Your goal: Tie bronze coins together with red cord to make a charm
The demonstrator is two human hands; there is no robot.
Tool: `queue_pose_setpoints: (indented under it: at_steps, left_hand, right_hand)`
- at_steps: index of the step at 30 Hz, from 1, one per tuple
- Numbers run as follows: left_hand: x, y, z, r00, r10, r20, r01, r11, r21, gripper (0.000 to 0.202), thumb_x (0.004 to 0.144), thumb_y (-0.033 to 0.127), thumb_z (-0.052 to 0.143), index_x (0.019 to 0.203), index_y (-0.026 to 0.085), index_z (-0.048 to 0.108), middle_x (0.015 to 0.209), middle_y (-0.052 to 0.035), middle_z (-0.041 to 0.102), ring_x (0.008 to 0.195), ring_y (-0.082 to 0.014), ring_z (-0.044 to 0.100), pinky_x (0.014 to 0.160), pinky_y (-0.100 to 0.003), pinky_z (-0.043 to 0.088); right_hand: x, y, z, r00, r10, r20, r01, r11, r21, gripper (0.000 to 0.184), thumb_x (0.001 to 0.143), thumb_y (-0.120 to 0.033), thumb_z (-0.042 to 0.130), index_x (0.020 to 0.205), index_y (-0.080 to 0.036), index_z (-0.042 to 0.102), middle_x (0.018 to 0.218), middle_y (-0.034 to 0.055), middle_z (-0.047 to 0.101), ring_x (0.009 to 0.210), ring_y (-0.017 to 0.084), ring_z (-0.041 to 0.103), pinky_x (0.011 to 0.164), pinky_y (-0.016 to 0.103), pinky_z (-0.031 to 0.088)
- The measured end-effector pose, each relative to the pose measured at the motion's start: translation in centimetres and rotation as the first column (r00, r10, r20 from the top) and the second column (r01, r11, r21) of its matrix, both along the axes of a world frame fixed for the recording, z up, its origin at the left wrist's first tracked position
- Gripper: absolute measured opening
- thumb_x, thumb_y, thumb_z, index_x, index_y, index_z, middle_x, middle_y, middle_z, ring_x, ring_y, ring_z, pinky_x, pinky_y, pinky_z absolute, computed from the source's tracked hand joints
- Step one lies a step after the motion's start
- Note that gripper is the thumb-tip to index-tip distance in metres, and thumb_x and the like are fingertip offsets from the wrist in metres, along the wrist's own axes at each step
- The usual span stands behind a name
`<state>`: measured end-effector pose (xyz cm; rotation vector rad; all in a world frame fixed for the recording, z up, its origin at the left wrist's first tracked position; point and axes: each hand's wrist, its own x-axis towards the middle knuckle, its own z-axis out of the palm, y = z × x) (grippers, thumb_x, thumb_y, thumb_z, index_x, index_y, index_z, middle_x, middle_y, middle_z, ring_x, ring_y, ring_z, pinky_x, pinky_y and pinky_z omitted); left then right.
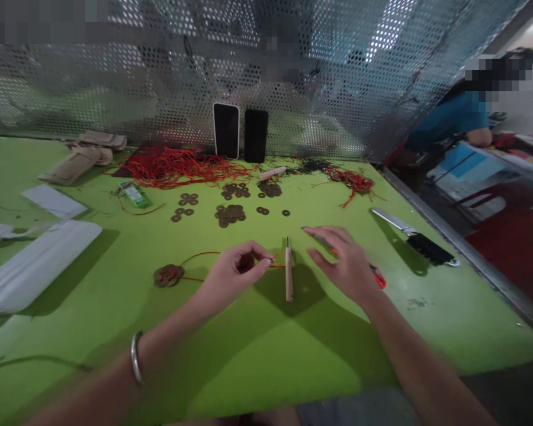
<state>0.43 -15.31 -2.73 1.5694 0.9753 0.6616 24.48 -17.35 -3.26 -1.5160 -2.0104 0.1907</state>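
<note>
My left hand (237, 269) pinches the end of a thin red cord (199, 254) between thumb and fingertips. The cord runs left to a flower-shaped cluster of brown coins (169, 275) lying on the green table (231, 361). Between my two hands is an awl (288, 275) with a pale wooden handle, its thin dark point facing away from me. My right hand (340, 257) has its fingers stretched out and thumb apart. Beneath it, partly hidden, is a red-handled tool (377, 276), perhaps scissors.
Beyond my hands lie loose coins (231, 214) in several groups, a heap of red cords (182, 167) and two phones (256, 136) propped against a perforated metal screen (160, 89). A black brush (430, 249) lies right; a white case (39, 263) lies left. Another person (457, 115) sits beyond the table's right edge.
</note>
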Motion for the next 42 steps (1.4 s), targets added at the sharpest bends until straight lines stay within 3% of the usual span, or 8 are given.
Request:
queue_pose_setpoints:
  at_steps: [4, 9, 22, 31, 34, 38, 41, 42]
  left_hand:
    - [0.7, -0.3, -0.3, 0.999, -0.031, -0.030, 0.033, 0.998, 0.054, 0.023, 0.084, 0.038, 0.055, 0.086, 0.016, 0.061, 0.064, 0.0026, 0.051, 0.054, -0.0082, 0.037, 0.048, -0.021, 0.027]
    - [1.0, -0.6, -0.5, 0.998, -0.029, -0.063, 0.034, 0.996, 0.083, 0.023, 0.083, 0.037, 0.055, 0.086, 0.015, 0.062, 0.065, 0.0014, 0.054, 0.053, -0.0084, 0.037, 0.048, -0.021, 0.027]
    - [1.0, -0.6, -0.5, 0.992, -0.030, -0.122, 0.036, 0.998, 0.054, 0.022, 0.081, 0.037, 0.055, 0.080, 0.015, 0.062, 0.061, 0.0020, 0.051, 0.052, -0.0089, 0.037, 0.048, -0.022, 0.027]
    - [0.1, -0.8, -1.1, 0.985, -0.028, -0.169, 0.033, 0.999, 0.031, 0.024, 0.082, 0.038, 0.055, 0.088, 0.017, 0.064, 0.069, -0.0018, 0.058, 0.060, -0.0129, 0.046, 0.053, -0.024, 0.034]
    - [-0.2, -0.9, -1.1, 0.987, -0.006, -0.163, 0.011, 1.000, 0.029, 0.025, 0.084, 0.039, 0.053, 0.092, 0.018, 0.064, 0.072, -0.0026, 0.059, 0.061, -0.0136, 0.047, 0.053, -0.024, 0.034]
    - [-0.6, -0.8, -1.3, 0.992, 0.027, -0.121, -0.024, 0.999, 0.025, 0.025, 0.084, 0.039, 0.053, 0.093, 0.018, 0.063, 0.068, -0.0011, 0.055, 0.058, -0.0122, 0.044, 0.049, -0.023, 0.031]
    - [-1.0, -0.6, -1.6, 0.992, 0.043, -0.116, -0.044, 0.999, -0.005, 0.026, 0.084, 0.040, 0.053, 0.095, 0.018, 0.063, 0.073, -0.0028, 0.057, 0.062, -0.0134, 0.048, 0.052, -0.024, 0.036]
    - [-1.0, -0.5, -1.6, 0.992, 0.046, -0.115, -0.047, 0.999, -0.010, 0.026, 0.085, 0.039, 0.052, 0.096, 0.018, 0.062, 0.077, -0.0040, 0.059, 0.065, -0.0146, 0.050, 0.055, -0.025, 0.039]
  right_hand:
    - [-3.5, -1.2, 0.4, 0.922, 0.255, -0.291, -0.281, 0.958, -0.052, 0.017, 0.087, -0.032, 0.055, 0.099, -0.021, 0.061, 0.087, 0.0049, 0.069, 0.080, 0.018, 0.064, 0.072, 0.036, 0.053]
    - [-4.1, -1.3, -0.1, 0.895, 0.266, -0.358, -0.296, 0.955, -0.030, 0.007, 0.086, -0.024, 0.056, 0.085, -0.021, 0.062, 0.077, 0.0027, 0.068, 0.070, 0.016, 0.063, 0.062, 0.030, 0.051]
    - [-4.4, -1.1, -0.8, 0.880, 0.312, -0.359, -0.345, 0.938, -0.030, 0.012, 0.084, -0.025, 0.058, 0.094, -0.019, 0.063, 0.084, 0.0042, 0.067, 0.075, 0.016, 0.061, 0.071, 0.032, 0.050]
    - [-4.3, -1.1, -1.3, 0.905, 0.365, -0.218, -0.346, 0.930, 0.124, 0.009, 0.087, -0.026, 0.056, 0.090, -0.021, 0.062, 0.080, 0.0041, 0.067, 0.074, 0.017, 0.060, 0.065, 0.031, 0.050]
    - [-2.7, -0.1, 0.8, 0.926, 0.378, -0.020, -0.354, 0.884, 0.306, 0.011, 0.087, -0.019, 0.056, 0.096, -0.023, 0.061, 0.084, 0.0035, 0.068, 0.078, 0.016, 0.062, 0.071, 0.032, 0.052]
    - [0.9, 3.5, 7.3, 0.960, 0.161, 0.231, -0.274, 0.724, 0.633, 0.015, 0.086, -0.015, 0.056, 0.097, -0.025, 0.060, 0.090, 0.0030, 0.068, 0.087, 0.016, 0.062, 0.079, 0.031, 0.051]
    - [3.7, 8.7, 12.1, 0.995, -0.096, 0.040, 0.036, 0.682, 0.731, 0.021, 0.093, -0.025, 0.044, 0.110, -0.022, 0.056, 0.112, 0.0078, 0.060, 0.112, 0.023, 0.053, 0.096, 0.043, 0.041]
    - [4.4, 10.9, 12.9, 0.986, -0.169, -0.005, 0.124, 0.705, 0.698, 0.029, 0.095, -0.027, 0.037, 0.120, -0.020, 0.050, 0.123, 0.0105, 0.054, 0.120, 0.024, 0.046, 0.099, 0.045, 0.037]
